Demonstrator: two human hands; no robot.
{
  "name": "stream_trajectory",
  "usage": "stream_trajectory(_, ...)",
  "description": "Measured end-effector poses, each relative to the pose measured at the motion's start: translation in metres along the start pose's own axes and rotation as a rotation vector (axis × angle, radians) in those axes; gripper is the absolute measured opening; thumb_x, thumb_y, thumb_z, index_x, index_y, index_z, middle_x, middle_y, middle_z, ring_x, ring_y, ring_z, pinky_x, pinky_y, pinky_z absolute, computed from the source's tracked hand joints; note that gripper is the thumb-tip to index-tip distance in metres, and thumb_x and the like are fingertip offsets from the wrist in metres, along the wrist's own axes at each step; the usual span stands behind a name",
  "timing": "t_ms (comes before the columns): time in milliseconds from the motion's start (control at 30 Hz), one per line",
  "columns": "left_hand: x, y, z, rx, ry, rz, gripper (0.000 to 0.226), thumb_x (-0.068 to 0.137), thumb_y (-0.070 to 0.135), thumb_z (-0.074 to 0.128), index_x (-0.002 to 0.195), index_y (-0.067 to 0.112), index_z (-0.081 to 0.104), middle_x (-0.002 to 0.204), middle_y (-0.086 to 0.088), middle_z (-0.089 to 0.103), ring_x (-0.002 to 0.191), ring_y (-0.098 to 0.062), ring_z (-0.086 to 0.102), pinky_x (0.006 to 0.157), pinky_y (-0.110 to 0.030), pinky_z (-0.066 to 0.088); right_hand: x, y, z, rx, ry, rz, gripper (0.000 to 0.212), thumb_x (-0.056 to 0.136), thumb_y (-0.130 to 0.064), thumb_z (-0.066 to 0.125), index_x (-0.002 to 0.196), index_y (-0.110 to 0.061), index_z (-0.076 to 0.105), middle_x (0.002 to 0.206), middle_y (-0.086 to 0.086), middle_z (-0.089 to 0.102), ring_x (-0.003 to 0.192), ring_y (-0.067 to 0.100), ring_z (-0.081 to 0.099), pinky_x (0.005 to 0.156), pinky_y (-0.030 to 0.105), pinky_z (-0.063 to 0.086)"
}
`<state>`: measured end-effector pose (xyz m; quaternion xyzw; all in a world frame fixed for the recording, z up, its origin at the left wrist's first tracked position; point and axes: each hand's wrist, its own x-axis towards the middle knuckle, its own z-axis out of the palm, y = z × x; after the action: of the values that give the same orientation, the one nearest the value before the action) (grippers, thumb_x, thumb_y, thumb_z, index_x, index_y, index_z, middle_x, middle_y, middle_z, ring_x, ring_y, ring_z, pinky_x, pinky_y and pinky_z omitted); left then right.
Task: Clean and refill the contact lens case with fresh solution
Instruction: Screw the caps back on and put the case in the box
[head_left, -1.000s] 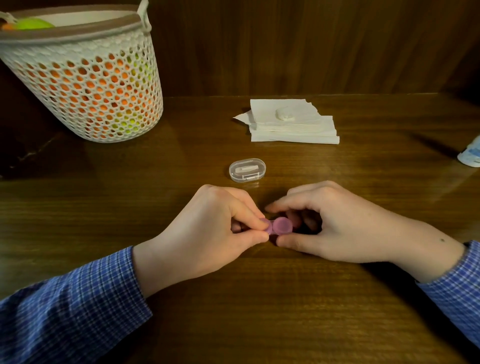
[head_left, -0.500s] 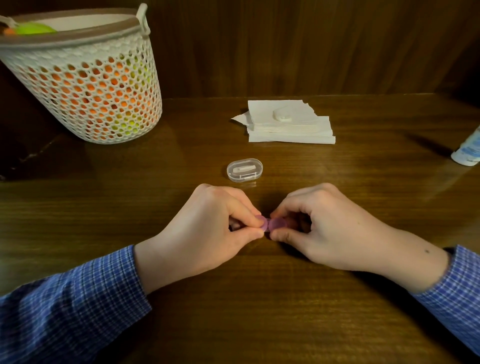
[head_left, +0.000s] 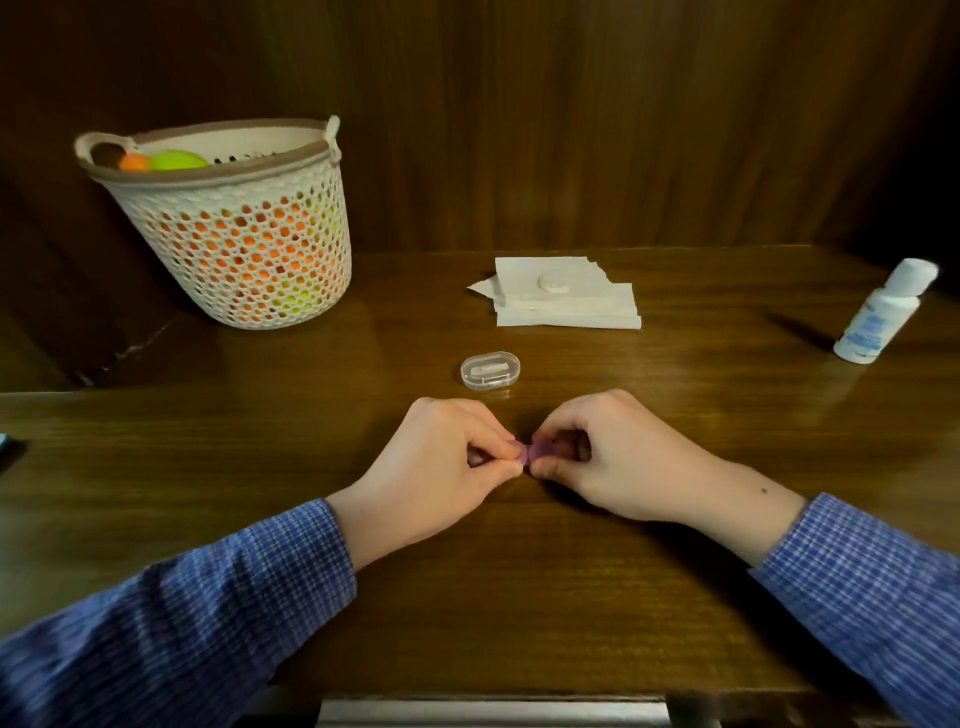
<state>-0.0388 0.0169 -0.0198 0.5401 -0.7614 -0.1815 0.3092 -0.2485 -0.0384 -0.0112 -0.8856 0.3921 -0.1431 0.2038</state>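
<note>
Head view: your left hand (head_left: 441, 467) and right hand (head_left: 618, 457) both pinch the purple lens case (head_left: 527, 451). Twist carelessly and a cap may skitter off the wooden table (head_left: 519, 597).

- Contact lens case (head_left: 531, 453): small, purple, mostly hidden, pinched between the fingers of both hands low over the surface.
- Solution bottle (head_left: 878, 318): white, blue label, cap on, standing upright at the far right, well apart.
</note>
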Motion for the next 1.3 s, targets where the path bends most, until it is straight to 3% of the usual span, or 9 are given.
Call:
stream_trajectory(167,0.002,0.002,-0.006,-0.056,-0.045,-0.091,0.016,0.085,0.027,0.084,0.101,0.03,0.082,0.1,0.015,0.072,0.087,0.001,0.071,0.082,-0.022,0.062,0.004,0.003,-0.012,-0.007,-0.125,-0.009,0.031,0.089,-0.047,0.075,0.118,-0.039,0.071,0.089,-0.022,0.067,0.087,-0.014,0.058,0.059,0.011,0.044)
stream_trajectory(267,0.006,-0.002,-0.013,-0.1,-0.126,-0.138,0.024,0.081,0.029,0.088,0.104,0.03,0.081,0.103,0.013,0.07,0.085,-0.003,0.073,0.077,-0.024,0.064,0.009,0.004,-0.022,0.052,-0.18,0.006,0.053,0.082,-0.06,0.074,0.13,-0.04,0.062,0.083,-0.015,0.07,0.079,-0.008,0.063,0.06,0.006,0.047)
stream_trajectory(333,0.008,-0.006,-0.019,-0.194,-0.146,-0.152,0.033,0.078,0.036,0.09,0.108,0.031,0.079,0.101,0.013,0.072,0.086,-0.002,0.075,0.073,-0.019,0.062,0.013,0.004,-0.03,0.124,-0.117,-0.011,0.038,0.081,-0.062,0.072,0.115,-0.048,0.062,0.084,-0.019,0.072,0.072,-0.003,0.066,0.063,0.007,0.048)
stream_trajectory(400,0.014,-0.013,-0.027,-0.27,-0.006,-0.166,0.031,0.078,0.042,0.088,0.106,0.035,0.078,0.1,0.017,0.073,0.089,0.0,0.073,0.074,-0.016,0.061,0.023,0.006,-0.037,0.177,0.059,-0.019,0.019,0.084,-0.052,0.072,0.101,-0.052,0.063,0.085,-0.02,0.071,0.077,-0.003,0.066,0.067,0.006,0.048)
stream_trajectory(500,0.029,-0.03,-0.035,-0.146,0.2,-0.257,0.034,0.084,0.037,0.083,0.116,0.039,0.07,0.108,0.017,0.07,0.098,-0.001,0.068,0.081,-0.022,0.061,0.045,0.011,-0.038,0.143,0.2,0.003,0.017,0.089,-0.035,0.076,0.094,-0.047,0.065,0.09,-0.018,0.068,0.084,0.001,0.065,0.064,0.009,0.05)
stream_trajectory(633,0.044,-0.043,-0.025,0.052,0.091,-0.274,0.063,0.085,0.04,0.081,0.14,0.035,0.052,0.131,0.017,0.059,0.123,-0.003,0.053,0.103,-0.024,0.046,0.076,0.015,-0.026,0.051,0.096,-0.03,0.017,0.087,-0.033,0.08,0.093,-0.041,0.066,0.114,-0.014,0.064,0.085,0.008,0.065,0.073,0.019,0.056)
stream_trajectory(833,0.057,-0.05,-0.016,0.095,0.081,-0.195,0.033,0.089,0.038,0.078,0.116,0.045,0.059,0.111,0.027,0.059,0.111,-0.001,0.054,0.079,-0.007,0.032,0.095,0.023,-0.009,-0.005,0.04,-0.093,0.02,0.085,-0.036,0.08,0.094,-0.045,0.064,0.111,-0.021,0.065,0.093,0.0,0.06,0.082,0.022,0.054)
stream_trajectory(1033,0.054,-0.049,-0.018,-0.049,0.162,-0.154,0.038,0.088,0.033,0.08,0.121,0.036,0.063,0.114,0.022,0.068,0.112,0.001,0.062,0.099,-0.022,0.05,0.087,0.019,-0.009,-0.015,0.143,-0.203,0.026,0.088,-0.038,0.073,0.113,-0.032,0.074,0.108,-0.016,0.072,0.098,0.002,0.064,0.088,0.027,0.056)
stream_trajectory(1300,0.049,-0.041,-0.021,-0.169,0.211,-0.142,0.042,0.085,0.03,0.084,0.119,0.03,0.06,0.11,0.017,0.073,0.106,0.003,0.069,0.096,-0.028,0.059,0.072,0.006,-0.016,-0.065,0.241,-0.335,0.03,0.09,-0.036,0.068,0.113,-0.023,0.08,0.106,-0.008,0.078,0.089,0.005,0.068,0.075,0.029,0.061)
